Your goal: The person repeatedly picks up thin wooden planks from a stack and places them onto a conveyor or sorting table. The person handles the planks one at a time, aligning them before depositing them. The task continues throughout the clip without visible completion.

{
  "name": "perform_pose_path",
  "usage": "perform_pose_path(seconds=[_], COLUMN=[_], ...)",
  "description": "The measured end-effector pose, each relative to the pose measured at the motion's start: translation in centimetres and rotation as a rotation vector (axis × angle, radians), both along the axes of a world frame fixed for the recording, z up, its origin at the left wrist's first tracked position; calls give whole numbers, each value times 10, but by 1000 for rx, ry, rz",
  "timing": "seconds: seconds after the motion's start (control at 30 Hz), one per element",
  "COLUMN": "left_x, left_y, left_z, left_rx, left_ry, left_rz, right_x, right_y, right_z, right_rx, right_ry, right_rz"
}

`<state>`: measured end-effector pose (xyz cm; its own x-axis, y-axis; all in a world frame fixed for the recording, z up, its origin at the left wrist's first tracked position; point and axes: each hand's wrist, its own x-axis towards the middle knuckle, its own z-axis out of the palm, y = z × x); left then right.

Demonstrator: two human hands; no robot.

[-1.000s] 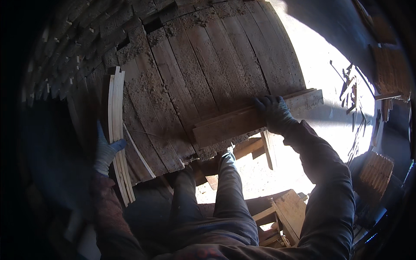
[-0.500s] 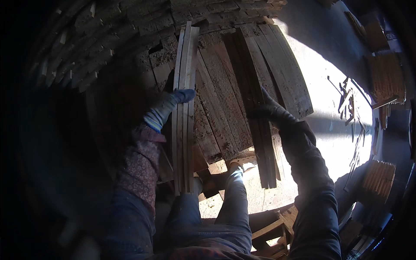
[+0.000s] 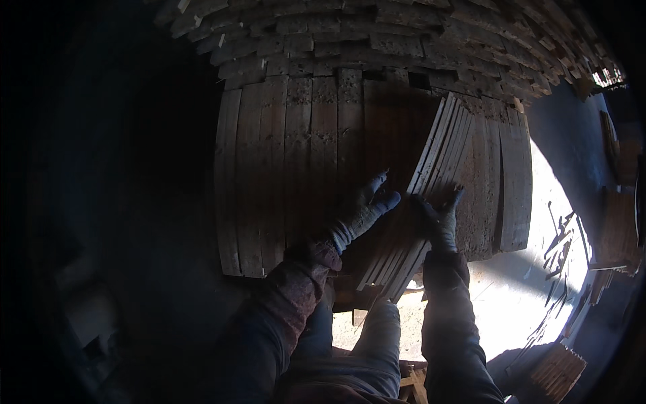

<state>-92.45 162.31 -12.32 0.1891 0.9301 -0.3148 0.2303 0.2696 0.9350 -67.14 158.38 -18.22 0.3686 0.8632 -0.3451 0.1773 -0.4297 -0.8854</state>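
Observation:
A bundle of long thin wooden strips [image 3: 439, 158] lies slantwise on a low stack of planks [image 3: 311, 128], its near end over my legs. To the left of the bundle is my gloved left hand [image 3: 370, 205]; its fingers and thumb are spread and nothing is in them. My gloved right hand [image 3: 441, 219] is at the bundle's right side, thumb and fingers apart, its thumb seeming to touch the strips. Deep shadow hides the fingers' exact contact with the wood.
A high pile of stacked boards [image 3: 323, 37] rises just beyond the planks. Scattered wood offcuts [image 3: 560, 242] lie on the sunlit floor at the right. Farther right are stacked wood bundles [image 3: 558, 372]. The left side is too dark to make out.
The strips held in my left hand and the dark ones under my right are now together in one slanted bundle. My left hand has let go and moved right. The view has turned.

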Motion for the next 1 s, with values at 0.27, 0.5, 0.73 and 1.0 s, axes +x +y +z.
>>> perform_pose_path(seconds=[0.27,0.5,0.73,1.0], left_x=[-325,-330,-304,-241], left_y=[-8,-48,-38,-80], left_z=[-58,-63,-79,-11], left_rx=[-295,-361,-375,-428], left_ry=[277,-183,-219,-575], left_rz=[632,532,427,579], right_x=[7,-46,-55,-198], right_y=[-25,-11,0,-30], right_z=[64,110,136,136], right_rx=[27,8,-41,-238], right_ry=[-156,-49,-174,379], right_rz=[-66,89,269,756])
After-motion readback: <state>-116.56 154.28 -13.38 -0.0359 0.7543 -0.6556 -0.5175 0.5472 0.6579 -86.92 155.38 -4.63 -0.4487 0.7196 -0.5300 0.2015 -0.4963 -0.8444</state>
